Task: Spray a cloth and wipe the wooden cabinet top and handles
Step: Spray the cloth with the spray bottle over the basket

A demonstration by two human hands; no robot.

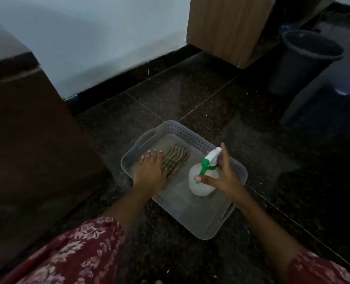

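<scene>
- The cloth (175, 159) lies folded in the tray (215, 224), near its far-left corner.
- The left hand (149, 171) rests flat on the cloth's left edge, fingers straight.
- The right hand (221, 177), fingers spread, touches the spray bottle (201, 181) standing by the tray's right edge, not gripping it.

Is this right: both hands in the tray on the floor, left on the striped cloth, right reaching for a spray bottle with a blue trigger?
Nearly. In the head view the spray bottle has a green trigger, not blue. The rest holds: the left hand rests on the striped cloth and the right hand reaches around the bottle, both in the tray on the floor.
</scene>
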